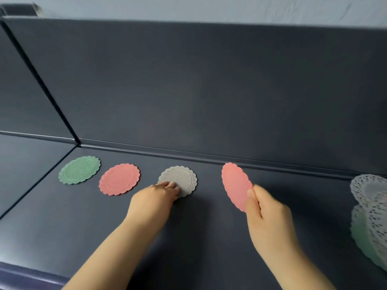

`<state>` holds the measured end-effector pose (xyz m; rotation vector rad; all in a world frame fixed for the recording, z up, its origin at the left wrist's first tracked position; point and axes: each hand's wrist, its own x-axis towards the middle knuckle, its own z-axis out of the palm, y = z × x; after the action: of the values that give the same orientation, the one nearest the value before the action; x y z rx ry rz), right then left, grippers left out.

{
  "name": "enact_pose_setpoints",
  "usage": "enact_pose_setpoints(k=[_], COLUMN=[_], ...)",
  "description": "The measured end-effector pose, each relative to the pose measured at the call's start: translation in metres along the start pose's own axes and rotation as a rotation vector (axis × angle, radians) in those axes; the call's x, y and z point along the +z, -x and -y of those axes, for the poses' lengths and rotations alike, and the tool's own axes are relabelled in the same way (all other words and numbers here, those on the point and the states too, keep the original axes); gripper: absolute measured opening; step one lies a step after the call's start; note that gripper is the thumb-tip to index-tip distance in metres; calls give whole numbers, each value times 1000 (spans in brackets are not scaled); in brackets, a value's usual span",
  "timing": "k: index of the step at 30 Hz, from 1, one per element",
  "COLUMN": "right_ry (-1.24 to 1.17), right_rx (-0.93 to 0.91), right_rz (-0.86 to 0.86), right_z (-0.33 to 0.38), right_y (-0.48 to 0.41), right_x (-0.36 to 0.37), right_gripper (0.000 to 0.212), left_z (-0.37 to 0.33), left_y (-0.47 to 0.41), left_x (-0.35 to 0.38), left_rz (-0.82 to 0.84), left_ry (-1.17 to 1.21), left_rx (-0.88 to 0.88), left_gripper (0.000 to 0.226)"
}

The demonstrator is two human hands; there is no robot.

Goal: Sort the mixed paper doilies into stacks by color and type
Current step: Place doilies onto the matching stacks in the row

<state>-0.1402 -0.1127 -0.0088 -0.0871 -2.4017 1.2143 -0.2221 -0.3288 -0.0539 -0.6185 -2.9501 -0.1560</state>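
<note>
A person's left hand rests fingertips on the near rim of a grey doily, third in a spaced row with a green doily and a flat pink doily near the desk's back edge. The right hand pinches a second pink doily, tilted above bare desk. Mixed lace doilies crowd the right edge.

The dark slate surface carries three ribbed, scalloped doilies in a row along its back edge: a green doily at ten o'clock, a pink doily beside it, and a grey doily toward twelve. A lacy pile lies at three o'clock, well apart.
</note>
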Motion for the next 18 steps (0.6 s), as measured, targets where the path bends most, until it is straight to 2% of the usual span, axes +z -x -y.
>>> enact_pose_setpoints(k=[6,10,14,18], right_ry=[-57,-89,-96,-16], right_rx=[-12,-12,-54,-92], right_rz=[18,64,70,116], right_z=[1,8,25,45], right_y=[11,17,18,9], right_x=[0,10,27,53], right_gripper=[47,46,49,44], left_z=[-15,-22,-12,22], left_y=[21,40,53,67], left_x=[-8,-29,-51,-55], left_rz=[68,-75,-221,-230], left_ry=[-68,-27,-81,-66], left_rx=[-63,-92,-35,-71], left_gripper=[30,33,27,28])
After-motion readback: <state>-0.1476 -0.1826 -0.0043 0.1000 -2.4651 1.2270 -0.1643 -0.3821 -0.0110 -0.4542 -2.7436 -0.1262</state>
